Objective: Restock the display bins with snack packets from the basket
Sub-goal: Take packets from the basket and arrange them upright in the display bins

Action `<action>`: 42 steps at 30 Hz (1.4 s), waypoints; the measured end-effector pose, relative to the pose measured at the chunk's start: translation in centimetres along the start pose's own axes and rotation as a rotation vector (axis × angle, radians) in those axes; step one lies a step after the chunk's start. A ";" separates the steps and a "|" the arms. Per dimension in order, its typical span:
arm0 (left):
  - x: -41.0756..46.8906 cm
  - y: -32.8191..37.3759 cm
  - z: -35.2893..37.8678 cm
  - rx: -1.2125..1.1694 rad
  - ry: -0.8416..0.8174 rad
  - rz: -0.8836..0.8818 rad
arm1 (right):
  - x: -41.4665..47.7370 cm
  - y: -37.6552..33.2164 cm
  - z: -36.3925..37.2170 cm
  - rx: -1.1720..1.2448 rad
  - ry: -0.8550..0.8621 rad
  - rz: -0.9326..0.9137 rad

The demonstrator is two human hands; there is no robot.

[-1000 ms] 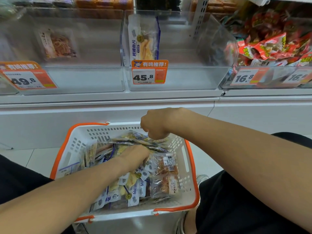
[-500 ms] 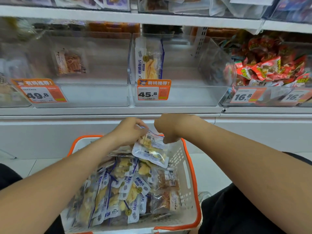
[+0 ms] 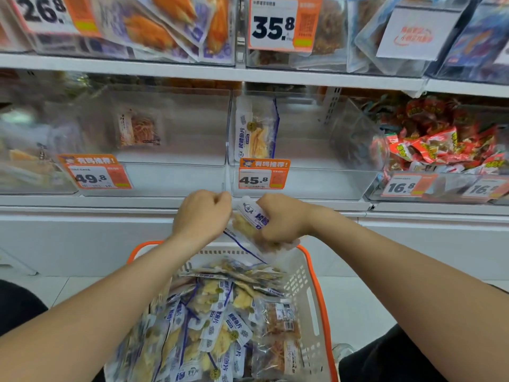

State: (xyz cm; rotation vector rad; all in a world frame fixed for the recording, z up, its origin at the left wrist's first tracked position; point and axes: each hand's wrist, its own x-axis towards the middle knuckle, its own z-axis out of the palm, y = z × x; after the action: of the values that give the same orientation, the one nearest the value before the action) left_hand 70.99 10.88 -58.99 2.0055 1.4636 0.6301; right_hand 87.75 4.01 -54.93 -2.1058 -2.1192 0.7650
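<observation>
A bunch of snack packets (image 3: 248,220) is sitting in the right hand (image 3: 279,220), whose fingers are curling round it. The white and blue tops are sticking out to the left of the knuckles, and the lower ends are hanging below the palm. The left hand (image 3: 202,213) is making a fist just beside the bunch, on its other side; I cannot tell if it is pinching the edge. Directly under both hands the basket (image 3: 301,282) is standing, with many more packets (image 3: 212,321) lying in it. Just above the hands a clear bin (image 3: 325,183) is carrying the price tag (image 3: 264,174) 45.8 and holding one upright packet (image 3: 254,130).
</observation>
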 end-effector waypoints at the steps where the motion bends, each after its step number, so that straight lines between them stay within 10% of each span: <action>1: -0.1 0.2 -0.3 -0.003 0.030 0.133 | 0.0 0.1 -0.2 -0.001 0.011 0.007; 6: -0.8 0.9 -0.8 -0.031 -0.081 0.550 | -0.3 -0.5 -1.2 0.034 0.236 -0.112; 11: -0.4 1.9 -2.0 -0.113 0.271 0.422 | -1.0 -1.1 -2.8 0.192 0.643 -0.033; 15: 1.0 2.1 -3.3 -0.212 0.353 0.344 | -1.5 -1.7 -3.2 0.909 0.901 -0.161; 22: 1.5 3.7 -2.8 -0.728 0.096 0.147 | 0.2 -1.8 -3.0 1.312 0.761 0.000; 29: 1.7 4.1 -2.6 -0.100 0.360 0.407 | 1.9 1.1 -6.3 1.294 0.779 0.298; 42: 3.6 1.6 -1.5 0.481 0.191 0.606 | 9.5 6.3 -8.9 0.758 0.748 0.240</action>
State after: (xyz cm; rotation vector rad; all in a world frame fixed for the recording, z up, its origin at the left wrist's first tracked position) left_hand 72.12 14.19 -56.69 2.8812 1.1710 0.7797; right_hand 96.26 15.37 -52.32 -1.7991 -0.9959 0.5357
